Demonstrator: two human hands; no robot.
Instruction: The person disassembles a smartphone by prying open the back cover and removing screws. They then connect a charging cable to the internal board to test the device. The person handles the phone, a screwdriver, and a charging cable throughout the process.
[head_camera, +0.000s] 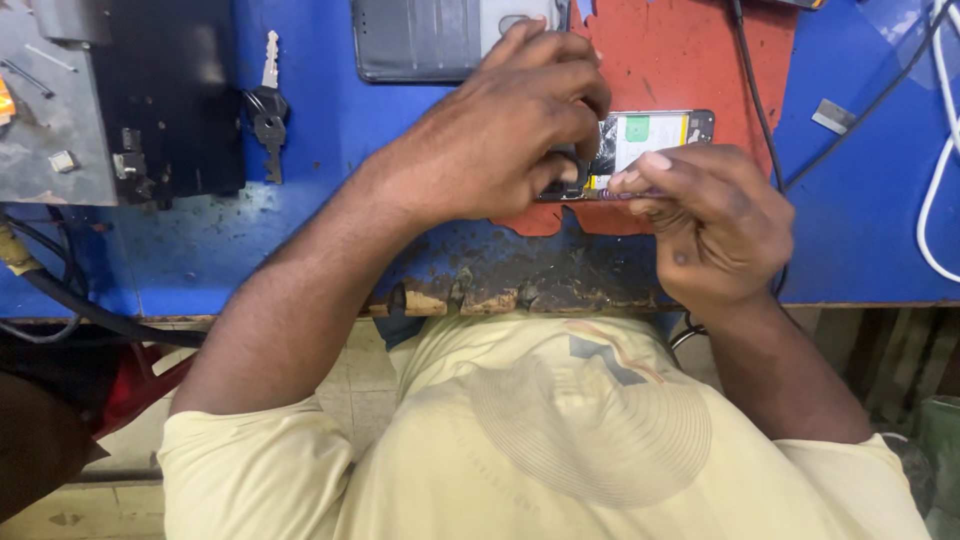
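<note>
We see an opened phone (650, 135) lying back-up a little right of the frame's centre, its pale battery and green sticker bared, resting on a red mat (690, 60) over the blue bench (860, 210). Our left hand (505, 135) curls over the phone's left end, fingers bent and pressing it down, so that end is hidden. Our right hand (715, 225) is pinched narrow at the phone's lower edge, thumb and forefinger closed on a thin tool (628, 194); what kind of tool we cannot tell, since only a sliver shows.

We judge the step in hand to be work along the phone's lower edge, with 1 hand steadying and the other probing. The next move seems to call for a firm hold from the left hand and small, careful pressure at the tool tip, close beside the battery.

Further out, a grey cover (425, 40) lies at the top centre, keys (268, 110) hang at upper left beside a black block (170, 100), and cables (940, 150) run along the right edge.
</note>
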